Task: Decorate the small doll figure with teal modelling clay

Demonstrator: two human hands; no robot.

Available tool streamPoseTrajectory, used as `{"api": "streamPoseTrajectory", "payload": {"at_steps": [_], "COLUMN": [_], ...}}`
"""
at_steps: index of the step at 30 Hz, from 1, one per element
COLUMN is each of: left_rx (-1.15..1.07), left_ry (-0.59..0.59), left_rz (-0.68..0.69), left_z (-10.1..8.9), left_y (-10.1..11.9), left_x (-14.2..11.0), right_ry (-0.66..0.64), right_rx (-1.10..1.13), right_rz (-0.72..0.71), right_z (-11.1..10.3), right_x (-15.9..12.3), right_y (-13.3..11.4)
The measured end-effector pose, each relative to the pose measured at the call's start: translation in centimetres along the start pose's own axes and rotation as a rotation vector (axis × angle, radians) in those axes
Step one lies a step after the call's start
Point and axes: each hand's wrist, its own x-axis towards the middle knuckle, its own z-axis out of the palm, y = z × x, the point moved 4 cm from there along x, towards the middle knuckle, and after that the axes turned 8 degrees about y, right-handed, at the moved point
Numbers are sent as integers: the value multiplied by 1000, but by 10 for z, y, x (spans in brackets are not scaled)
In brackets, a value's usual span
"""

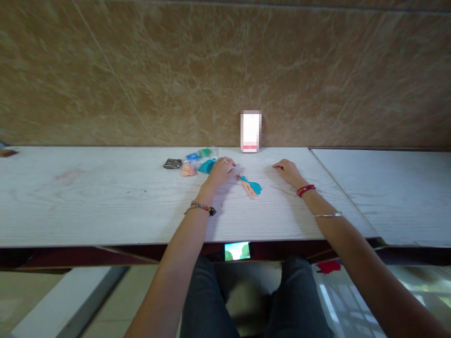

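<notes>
On the white wood-grain tabletop lies a small flat figure, peach-coloured with a turquoise skirt or tail, which looks like modelling clay. My left hand is just up and left of it, fingers bent and slightly apart, with nothing visible in them. Beside that hand, partly covered by it, is a turquoise clay packet. To the right of the figure my right hand rests on the table. Its fingers are curled in, and nothing shows between them.
Left of my left hand sit a peach clay packet, a dark packet and a bag with blue and green clay. A phone with a blurred screen leans against the marbled wall. Another lit screen is below the table's front edge.
</notes>
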Motion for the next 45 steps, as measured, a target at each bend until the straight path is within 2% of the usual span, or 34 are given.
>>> {"api": "streamPoseTrajectory", "payload": {"at_steps": [3,6,9,12,15,17,20,23,26,31,35,38,42,45], "left_rx": [17,52,85,111,132,127,80,119,230,278,266,249,234,225], "left_ry": [30,187,306,262,118,67,103,177,107,-27,-42,-33,-45,-44], "left_rz": [-11,-60,-163,-233,-222,-201,-152,-204,-306,-252,-249,-261,-259,-254], "left_z": [-1,-14,-30,-39,-37,-36,-41,-51,-52,-43,-41,-41,-40,-39], "left_y": [-1,-4,-17,-40,-57,-61,-60,-62,-68,-63,-61,-63,-65,-66], "left_x": [-4,-8,-16,-29,-40,-42,-39,-36,-36,-35,-34,-33,-32,-31], "right_ry": [3,19,45,23,-110,-187,-266,-301,-319,-376,-393,-351,-297,-378], "right_rx": [36,62,74,92,111,100,56,31,30,69,101,158,203,272], "right_rz": [-31,-34,-10,-27,-146,-229,-286,-248,-223,-255,-288,-302,-183,-139], "right_z": [8,15,20,26,34,39,50,64,76,83,88,90,86,84], "right_x": [-1,0,3,14,30,41,57,72,85,96,99,102,102,93], "right_y": [-15,-29,-42,-64,-103,-130,-162,-178,-184,-187,-186,-183,-165,-154]}}
